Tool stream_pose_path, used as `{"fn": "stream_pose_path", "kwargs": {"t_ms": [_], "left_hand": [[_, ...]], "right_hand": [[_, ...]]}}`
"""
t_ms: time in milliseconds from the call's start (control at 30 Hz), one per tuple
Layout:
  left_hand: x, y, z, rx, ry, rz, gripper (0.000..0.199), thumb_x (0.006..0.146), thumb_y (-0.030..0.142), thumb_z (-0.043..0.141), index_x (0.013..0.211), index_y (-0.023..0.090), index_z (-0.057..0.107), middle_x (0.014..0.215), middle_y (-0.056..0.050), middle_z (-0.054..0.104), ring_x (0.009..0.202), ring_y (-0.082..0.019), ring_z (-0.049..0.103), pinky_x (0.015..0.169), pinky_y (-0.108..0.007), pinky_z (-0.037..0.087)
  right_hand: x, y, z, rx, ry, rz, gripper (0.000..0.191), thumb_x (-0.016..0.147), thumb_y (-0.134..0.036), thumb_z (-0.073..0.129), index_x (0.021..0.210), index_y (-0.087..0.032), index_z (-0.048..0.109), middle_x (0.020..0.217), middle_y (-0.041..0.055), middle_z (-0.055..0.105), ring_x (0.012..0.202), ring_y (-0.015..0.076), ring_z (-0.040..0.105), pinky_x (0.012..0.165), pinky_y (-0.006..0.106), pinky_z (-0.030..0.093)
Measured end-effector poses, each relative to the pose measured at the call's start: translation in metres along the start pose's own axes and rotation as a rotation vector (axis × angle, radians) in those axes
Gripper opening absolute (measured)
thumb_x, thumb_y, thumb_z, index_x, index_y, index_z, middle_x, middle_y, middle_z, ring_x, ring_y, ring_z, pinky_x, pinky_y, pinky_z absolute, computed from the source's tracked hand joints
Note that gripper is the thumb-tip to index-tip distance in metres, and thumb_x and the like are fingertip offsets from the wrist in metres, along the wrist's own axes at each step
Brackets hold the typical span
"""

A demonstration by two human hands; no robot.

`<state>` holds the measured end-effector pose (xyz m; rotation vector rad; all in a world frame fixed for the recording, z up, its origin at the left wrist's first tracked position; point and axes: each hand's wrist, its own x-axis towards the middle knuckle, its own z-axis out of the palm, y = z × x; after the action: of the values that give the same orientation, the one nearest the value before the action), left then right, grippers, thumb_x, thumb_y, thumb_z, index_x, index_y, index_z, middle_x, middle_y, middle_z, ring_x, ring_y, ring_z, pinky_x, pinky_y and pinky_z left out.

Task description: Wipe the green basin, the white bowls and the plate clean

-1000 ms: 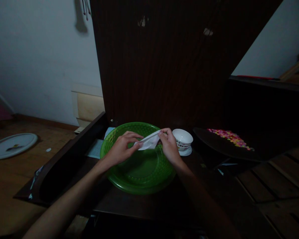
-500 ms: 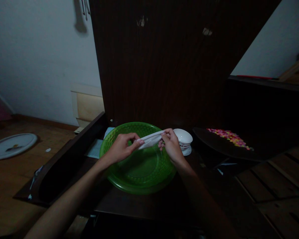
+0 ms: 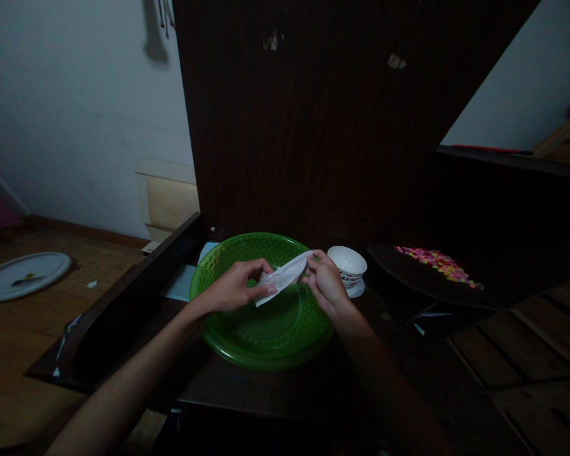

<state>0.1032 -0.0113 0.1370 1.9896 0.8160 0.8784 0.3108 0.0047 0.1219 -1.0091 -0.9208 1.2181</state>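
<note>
1. Pinches the lower end of the white sheet (image 3: 289, 273) between thumb and fingers of the left hand (image 3: 237, 285), leaving a loose corner poking out just below the thumb.
2. Grips the upper end with the thumb and fingertips of the right hand (image 3: 327, 280), curling the other fingers in beneath.
3. Stretches aslant between both hands, rising from left to right, with long folds along the length; looks thin, but cannot tell if paper or cloth.
4. Hangs above the open green basin (image 3: 266, 362), well over the inner bottom.
5. Sits, as a wide round basin, on the dark table (image 3: 237, 396), overlapping a pale blue sheet (image 3: 180, 284) at the left.
6. Shows, just beside the basin's right side and past the right hand, stacked white bowls (image 3: 346, 261) on a white saucer (image 3: 356, 289).
7. Shows pink, red and yellow pieces (image 3: 437, 261) farther right, spread over a dark curved panel (image 3: 399, 269); too small to tell what kind.
8. Lies well apart at the far left: a white oval plate-like item (image 3: 42, 271) on the wooden floor (image 3: 9, 342), bearing something small, dark and yellow.
</note>
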Motion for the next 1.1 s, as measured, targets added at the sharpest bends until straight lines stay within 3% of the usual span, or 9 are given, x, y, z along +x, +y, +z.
{"fn": "stream_pose_path", "kwargs": {"t_ms": [233, 400, 533, 667, 767, 867, 1000, 1100], "left_hand": [[0.0, 0.007, -0.002, 0.09, -0.063, 0.073, 0.022, 0.095, 0.035, 0.054, 0.1, 0.017, 0.065, 0.089, -0.003, 0.066, 0.08, -0.016, 0.058, 0.074, -0.029, 0.046], [-0.001, 0.004, -0.009, 0.227, -0.037, 0.052, 0.021, 0.093, 0.033, 0.055, 0.094, 0.016, 0.067, 0.085, -0.004, 0.068, 0.078, -0.017, 0.059, 0.072, -0.029, 0.044], [-0.005, 0.004, -0.018, 0.281, -0.065, 0.017, 0.024, 0.092, 0.037, 0.056, 0.084, 0.017, 0.065, 0.077, -0.001, 0.063, 0.072, -0.016, 0.055, 0.069, -0.029, 0.041], [-0.008, 0.004, -0.022, -0.03, 0.078, -0.067, 0.029, 0.09, 0.046, 0.059, 0.084, 0.018, 0.06, 0.075, 0.002, 0.057, 0.068, -0.014, 0.052, 0.061, -0.024, 0.04], [-0.007, 0.001, -0.021, -0.298, 0.213, -0.081, 0.034, 0.086, 0.051, 0.065, 0.081, 0.019, 0.053, 0.07, 0.004, 0.052, 0.061, -0.011, 0.047, 0.055, -0.021, 0.037], [-0.006, -0.003, -0.02, -0.428, 0.273, -0.083, 0.037, 0.082, 0.051, 0.07, 0.084, 0.019, 0.052, 0.068, 0.005, 0.054, 0.058, -0.009, 0.047, 0.053, -0.02, 0.037], [-0.003, -0.002, -0.019, -0.487, 0.242, -0.082, 0.039, 0.079, 0.051, 0.074, 0.086, 0.018, 0.054, 0.066, 0.005, 0.055, 0.056, -0.009, 0.047, 0.05, -0.019, 0.037], [-0.001, 0.002, -0.018, -0.508, 0.187, -0.047, 0.038, 0.081, 0.051, 0.073, 0.085, 0.018, 0.055, 0.064, 0.005, 0.055, 0.053, -0.007, 0.046, 0.049, -0.018, 0.036]], "right_hand": [[0.006, 0.007, 0.006, -0.019, 0.049, -0.014, 0.023, 0.07, -0.035, 0.062, 0.084, -0.027, 0.044, 0.07, -0.0031, 0.055, 0.063, 0.0166, 0.055, 0.055, 0.027, 0.045], [0.009, 0.008, -0.005, -0.379, 0.095, -0.324, 0.019, 0.086, -0.045, 0.051, 0.085, -0.027, 0.044, 0.068, -0.0042, 0.047, 0.061, 0.0168, 0.049, 0.056, 0.027, 0.039], [0.006, 0.001, -0.01, -0.651, 0.037, -0.494, 0.017, 0.093, -0.043, 0.046, 0.089, -0.026, 0.047, 0.071, -0.0026, 0.052, 0.067, 0.0177, 0.052, 0.061, 0.029, 0.038], [0.003, -0.006, -0.007, -0.492, -0.087, -0.382, 0.028, 0.091, -0.053, 0.052, 0.089, -0.026, 0.046, 0.068, -0.0046, 0.052, 0.058, 0.0135, 0.048, 0.051, 0.024, 0.034], [0.0, -0.013, -0.004, -0.283, -0.22, -0.186, 0.041, 0.085, -0.063, 0.06, 0.085, -0.027, 0.04, 0.056, -0.011, 0.039, 0.042, 0.0079, 0.031, 0.039, 0.019, 0.022], [-0.005, -0.017, -0.003, -0.229, -0.397, -0.01, 0.047, 0.079, -0.065, 0.067, 0.085, -0.027, 0.041, 0.053, -0.0137, 0.035, 0.038, 0.0053, 0.023, 0.034, 0.017, 0.017], [-0.008, -0.013, -0.001, -0.389, -0.518, 0.071, 0.046, 0.074, -0.061, 0.074, 0.09, -0.025, 0.051, 0.061, -0.0099, 0.048, 0.044, 0.0073, 0.039, 0.034, 0.018, 0.03], [-0.009, -0.006, 0.003, -0.427, -0.622, 0.043, 0.047, 0.073, -0.058, 0.076, 0.1, -0.023, 0.059, 0.081, -0.0013, 0.063, 0.064, 0.0126, 0.056, 0.048, 0.022, 0.045]]}}
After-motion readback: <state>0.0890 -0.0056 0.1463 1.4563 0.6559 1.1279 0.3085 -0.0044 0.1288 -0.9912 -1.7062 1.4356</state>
